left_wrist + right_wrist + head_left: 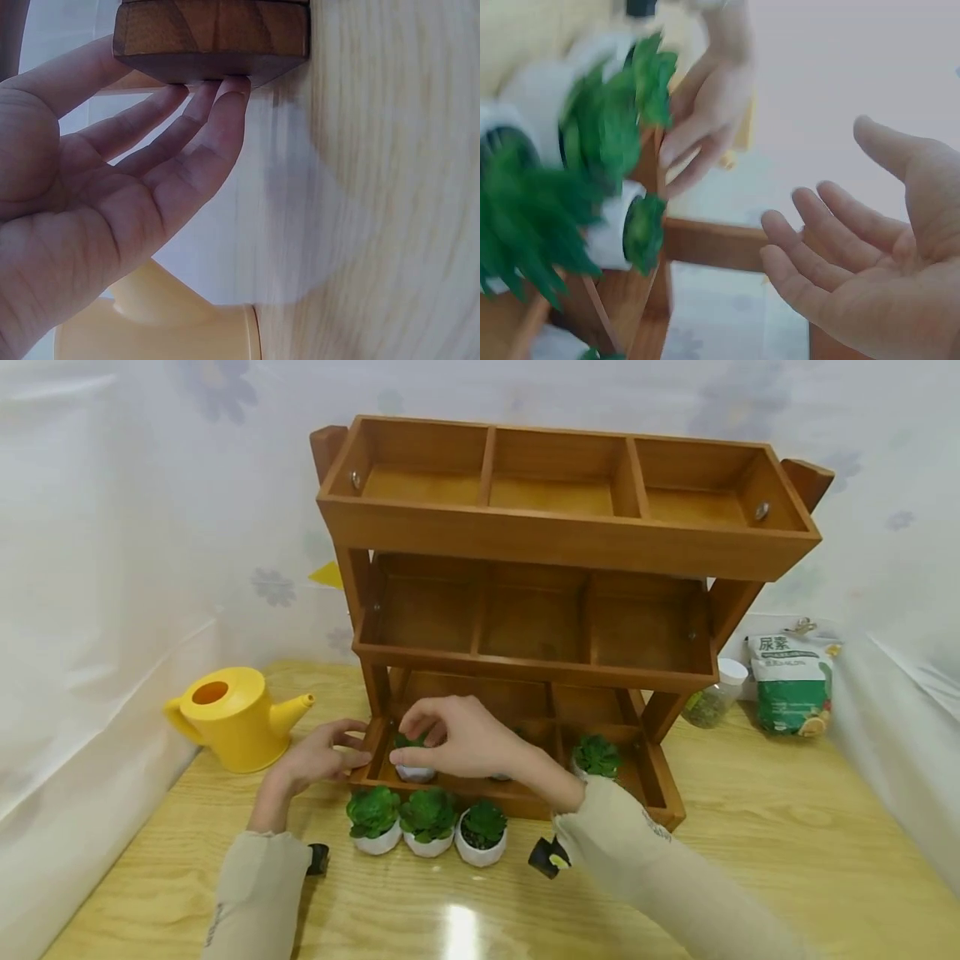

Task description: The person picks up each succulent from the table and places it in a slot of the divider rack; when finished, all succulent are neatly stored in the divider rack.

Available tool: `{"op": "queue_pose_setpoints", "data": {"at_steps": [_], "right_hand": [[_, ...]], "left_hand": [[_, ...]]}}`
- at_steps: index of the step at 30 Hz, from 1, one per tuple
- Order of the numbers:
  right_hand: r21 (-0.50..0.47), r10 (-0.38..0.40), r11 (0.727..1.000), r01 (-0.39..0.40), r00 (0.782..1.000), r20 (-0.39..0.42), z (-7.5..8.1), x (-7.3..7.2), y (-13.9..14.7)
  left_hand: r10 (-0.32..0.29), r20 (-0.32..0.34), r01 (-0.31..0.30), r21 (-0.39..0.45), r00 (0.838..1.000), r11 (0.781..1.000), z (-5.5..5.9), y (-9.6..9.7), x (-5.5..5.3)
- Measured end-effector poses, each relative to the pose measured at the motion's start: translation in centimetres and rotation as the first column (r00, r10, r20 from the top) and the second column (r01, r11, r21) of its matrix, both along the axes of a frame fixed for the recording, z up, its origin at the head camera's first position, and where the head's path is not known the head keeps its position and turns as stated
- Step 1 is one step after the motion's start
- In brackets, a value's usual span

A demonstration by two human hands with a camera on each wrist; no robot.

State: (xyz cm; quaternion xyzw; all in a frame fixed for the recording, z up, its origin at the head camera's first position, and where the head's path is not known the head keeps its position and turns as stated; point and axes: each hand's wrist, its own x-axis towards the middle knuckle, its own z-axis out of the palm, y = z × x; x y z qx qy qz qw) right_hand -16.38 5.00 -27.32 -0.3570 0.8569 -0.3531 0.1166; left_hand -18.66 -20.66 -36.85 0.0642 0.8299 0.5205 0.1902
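My right hand (465, 739) hovers over the left end of the bottom tier of a wooden shelf (577, 547). Its fingers are apart and hold nothing in the right wrist view. Close below it, a small potted succulent (415, 772) in a white pot sits in the left compartment, partly hidden. My left hand (318, 756) touches the bottom tier's left end, its fingertips against the wooden end piece (214, 34) in the left wrist view. Another potted succulent (596, 756) stands in the right compartment; a third pot between them is mostly hidden by my right wrist.
In front of the shelf stand three potted succulents (427, 818) in a row. A yellow watering can (236, 718) is on the left. On the right are a white-lidded jar (708, 702) and a green and white bag (793, 685). Both upper tiers have three compartments.
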Motion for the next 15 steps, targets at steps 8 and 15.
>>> {"op": "queue_pose_setpoints", "data": {"at_steps": [8, 15], "right_hand": [[-0.184, -0.177, 0.969, 0.167, 0.983, -0.042, -1.7, 3.9, 3.4], [-0.290, -0.351, 0.892, 0.348, 0.936, 0.044, -3.6, 4.6, 7.0]], "left_hand": [[-0.002, -0.020, 0.002, 0.013, 1.000, 1.000, 0.0, -0.2, 0.3], [0.006, -0.021, -0.006, 0.004, 1.000, 1.000, -0.1, -0.2, 0.1]]}}
